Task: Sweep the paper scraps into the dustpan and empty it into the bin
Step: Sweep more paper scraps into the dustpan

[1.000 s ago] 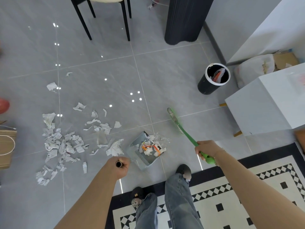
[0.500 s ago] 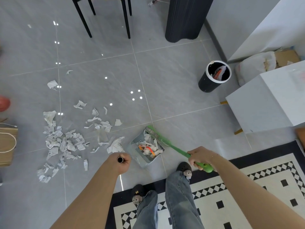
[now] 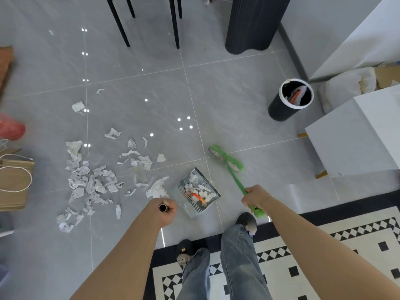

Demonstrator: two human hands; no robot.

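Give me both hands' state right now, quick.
Left hand: closed around the dustpan handle.
Right hand: closed around the green broom handle.

I see a bright green broom (image 3: 229,167) over a floor (image 3: 227,94) of glossy pale grey tiles with thin lighter grout lines, and white-and-grey printed paper scraps (image 3: 91,182) scattered across it. The dustpan (image 3: 195,192) looks translucent grey, holding white bits and one orange strip, while the bin (image 3: 287,102) is black with a white rim and something orange and white inside. Nearer me I make out faded blue jeans (image 3: 227,267), dark slippers (image 3: 245,221) with tan trim, and a rug (image 3: 324,256) in cream with black diamond checks and a black border.
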